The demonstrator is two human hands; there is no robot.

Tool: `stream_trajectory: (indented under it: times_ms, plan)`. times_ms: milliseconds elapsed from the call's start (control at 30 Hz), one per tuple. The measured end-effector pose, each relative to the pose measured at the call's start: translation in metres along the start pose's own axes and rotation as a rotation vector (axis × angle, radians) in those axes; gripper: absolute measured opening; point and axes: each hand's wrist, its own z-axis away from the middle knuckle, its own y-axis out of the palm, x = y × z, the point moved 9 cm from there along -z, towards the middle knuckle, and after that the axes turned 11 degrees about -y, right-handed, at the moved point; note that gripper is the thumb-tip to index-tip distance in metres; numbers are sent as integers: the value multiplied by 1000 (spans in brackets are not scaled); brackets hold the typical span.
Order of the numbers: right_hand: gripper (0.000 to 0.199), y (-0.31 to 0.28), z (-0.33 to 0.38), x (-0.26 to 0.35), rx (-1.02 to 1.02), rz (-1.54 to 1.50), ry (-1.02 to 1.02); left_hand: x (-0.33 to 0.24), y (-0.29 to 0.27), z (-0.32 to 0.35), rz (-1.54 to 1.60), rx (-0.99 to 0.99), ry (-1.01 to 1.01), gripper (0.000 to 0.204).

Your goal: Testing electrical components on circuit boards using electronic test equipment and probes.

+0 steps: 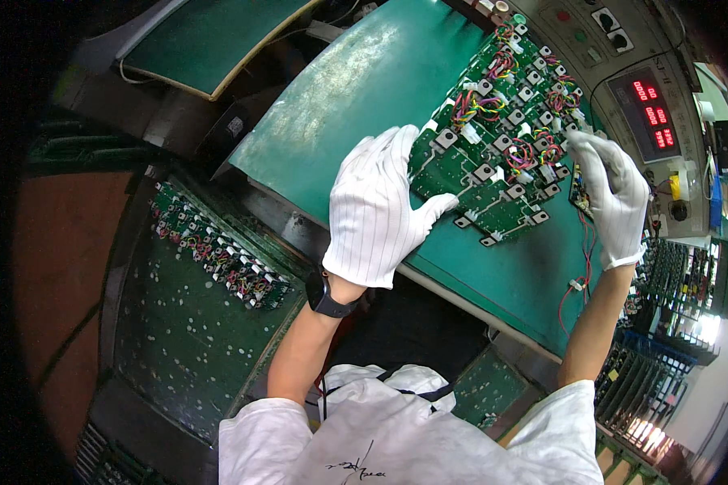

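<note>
A green circuit board panel (453, 167) lies on the green-topped table, crowded with white connectors, metal-tabbed parts and bundles of coloured wires. My left hand (374, 202), in a white striped glove, holds the panel's left edge, fingers along the side and thumb over the near corner. Across from it, my right hand (615, 190), also gloved, has its fingers bent together at the panel's right edge. What they pinch is too small to make out. A thin black cable (594, 85) runs close to those fingertips. Beside this hand are a small board (579, 192) and red wires (582, 283).
A grey instrument panel (623, 81) with red digital displays and knobs stands at the far right. More populated boards (218, 250) lie on a lower green surface (170, 347) at left. Racks of boards (663, 275) line the right side. Another green tabletop (210, 44) is far left.
</note>
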Motion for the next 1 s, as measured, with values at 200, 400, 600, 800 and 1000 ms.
stream_trajectory:
  times_ms: [200, 400, 600, 800, 1000]
  plan:
    - [17, 51, -37, 49, 173, 265, -337, 1, 0, 0, 5, 6, -10, 89]
    - [24, 53, -39, 44, 159, 334, -300, -3, -1, -2, 20, 14, -9, 82]
    - [30, 4, 50, -7, -334, -159, 292, -2, -2, -3, -9, -22, 18, 77]
    - [48, 62, 143, -27, -360, -301, 495, -6, -3, -4, 21, -34, -14, 72]
    - [45, 73, 149, -35, -342, -190, 454, -6, 4, -7, 11, 10, -62, 71]
